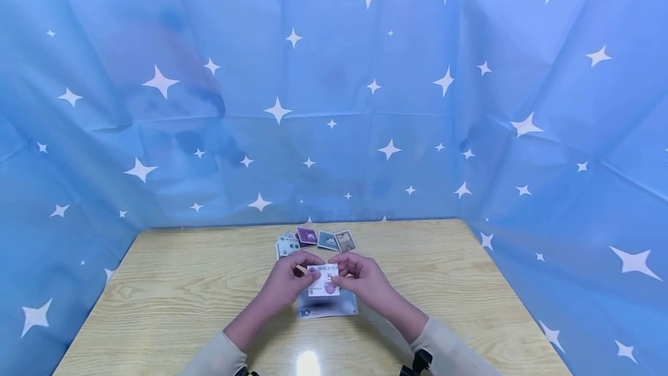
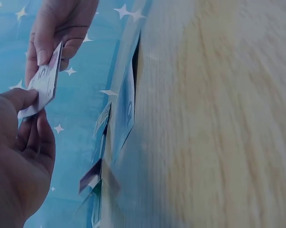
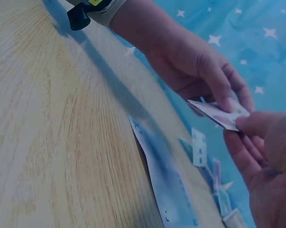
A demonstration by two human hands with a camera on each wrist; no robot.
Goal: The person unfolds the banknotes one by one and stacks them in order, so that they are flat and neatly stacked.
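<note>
Both hands hold up a small folded banknote [image 1: 324, 281] marked 5, above the table. My left hand [image 1: 290, 278] pinches its left side between thumb and fingers. On its right side, the thumb and fingers of my right hand [image 1: 363, 278] grip it; the fold shows edge-on in the left wrist view, where the note [image 2: 44, 84] stands tilted between the two hands. Below it lies a larger bluish banknote [image 1: 334, 307] marked 10, partly covered by the held note in the head view.
Several folded banknotes stand behind the hands: a pale one [image 1: 289, 246] marked 2, a purple one [image 1: 307, 235], a grey-green one [image 1: 327, 241] and a brownish one [image 1: 345, 241]. The wooden table [image 1: 172, 300] meets a blue star-patterned curtain [image 1: 334, 161] at its back and sides.
</note>
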